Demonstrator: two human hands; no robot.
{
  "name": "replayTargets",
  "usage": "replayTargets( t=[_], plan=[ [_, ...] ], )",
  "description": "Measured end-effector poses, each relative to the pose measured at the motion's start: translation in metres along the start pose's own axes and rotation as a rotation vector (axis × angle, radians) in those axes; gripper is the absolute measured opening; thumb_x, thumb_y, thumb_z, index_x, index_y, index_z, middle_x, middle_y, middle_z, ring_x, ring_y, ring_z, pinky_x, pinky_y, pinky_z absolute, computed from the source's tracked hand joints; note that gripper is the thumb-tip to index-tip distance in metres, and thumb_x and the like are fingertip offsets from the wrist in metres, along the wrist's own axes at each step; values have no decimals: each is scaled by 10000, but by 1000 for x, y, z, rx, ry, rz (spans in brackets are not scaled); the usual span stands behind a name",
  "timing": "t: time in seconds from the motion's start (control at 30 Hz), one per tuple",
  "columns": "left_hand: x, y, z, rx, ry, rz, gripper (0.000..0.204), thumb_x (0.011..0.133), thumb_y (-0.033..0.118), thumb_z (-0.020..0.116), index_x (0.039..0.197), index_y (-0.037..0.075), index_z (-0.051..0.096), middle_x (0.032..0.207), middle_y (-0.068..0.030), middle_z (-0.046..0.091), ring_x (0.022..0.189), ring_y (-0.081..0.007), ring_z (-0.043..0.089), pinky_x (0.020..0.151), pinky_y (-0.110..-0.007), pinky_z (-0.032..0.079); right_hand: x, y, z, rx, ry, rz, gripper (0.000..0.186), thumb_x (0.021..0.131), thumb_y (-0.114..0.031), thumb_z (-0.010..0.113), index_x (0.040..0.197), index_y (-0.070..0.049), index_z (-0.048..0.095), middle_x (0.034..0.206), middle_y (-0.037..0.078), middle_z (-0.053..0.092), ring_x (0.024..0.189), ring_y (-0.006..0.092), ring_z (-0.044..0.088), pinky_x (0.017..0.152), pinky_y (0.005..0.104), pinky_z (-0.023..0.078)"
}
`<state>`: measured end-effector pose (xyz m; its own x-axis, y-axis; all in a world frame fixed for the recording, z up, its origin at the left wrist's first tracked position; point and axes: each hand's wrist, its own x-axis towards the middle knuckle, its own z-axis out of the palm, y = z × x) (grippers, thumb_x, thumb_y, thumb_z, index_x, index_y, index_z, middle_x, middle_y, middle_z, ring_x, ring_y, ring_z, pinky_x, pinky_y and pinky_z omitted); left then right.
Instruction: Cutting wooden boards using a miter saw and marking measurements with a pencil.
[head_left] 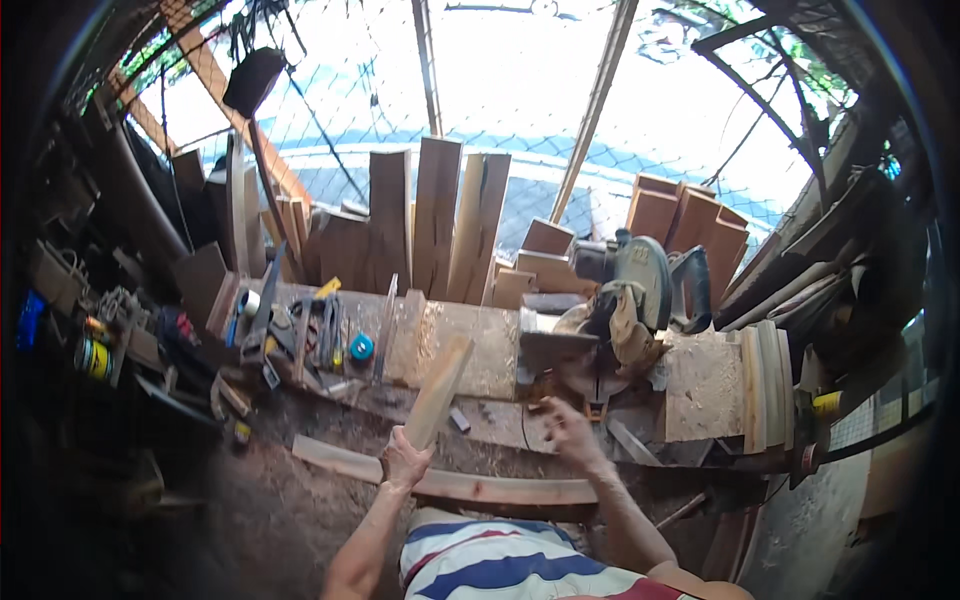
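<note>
My left hand (pixel 405 456) grips a pale wooden board (pixel 444 385) by its lower end, the board angled up and away over the workbench (pixel 490 352). My right hand (pixel 568 435) is to the right of it with fingers loosely apart, just below the base of a mitre saw (pixel 640 290); I see nothing clearly held in it. A long narrow plank (pixel 530 488) lies crosswise below both hands. A small pale rectangular piece (pixel 460 420) is on the bench edge between them.
Pliers, blades, a teal tape measure (pixel 361 346) and other tools crowd the bench's left. Several upright boards (pixel 437 220) stand behind it against wire mesh. Stacked pale strips (pixel 765 385) sit right of the saw. Cluttered shelves and cans (pixel 94 356) line the far left.
</note>
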<state>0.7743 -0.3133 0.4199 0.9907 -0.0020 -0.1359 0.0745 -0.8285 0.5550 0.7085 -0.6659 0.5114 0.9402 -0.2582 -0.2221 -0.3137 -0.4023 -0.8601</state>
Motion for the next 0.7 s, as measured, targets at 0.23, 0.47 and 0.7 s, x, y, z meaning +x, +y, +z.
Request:
replayTargets(
  t=[0.23, 0.47, 0.7],
  plan=[
    [120, 44, 92, -106, 206, -19, 670, 749, 379, 886, 1159, -13, 529, 1199, -263, 616, 1146, -465, 638, 965, -571, 543, 142, 37, 162, -384, 52, -241, 213, 1015, -183, 628, 1088, 7, 689, 965, 272, 770, 876, 411, 789, 777, 539, 626],
    [120, 43, 76, 14, 139, 24, 762, 716, 382, 931, 1285, 34, 563, 1236, -223, 577, 1199, -449, 579, 1000, -578, 506, 196, 27, 188, -525, -15, 264, 431, 995, -289, 712, 1258, 22, 574, 1005, 304, 770, 1048, 492, 757, 924, 608, 586],
    [49, -62, -9, -23, -130, 411, 387, 861, 214, 798, 1198, 77, 668, 1094, -171, 695, 1036, -356, 673, 915, -498, 509, 84, 45, 132, -420, -66, 90, 509, 1040, -460, 657, 1288, -16, 639, 1031, 304, 754, 1011, 489, 729, 863, 554, 578]
  ],
)
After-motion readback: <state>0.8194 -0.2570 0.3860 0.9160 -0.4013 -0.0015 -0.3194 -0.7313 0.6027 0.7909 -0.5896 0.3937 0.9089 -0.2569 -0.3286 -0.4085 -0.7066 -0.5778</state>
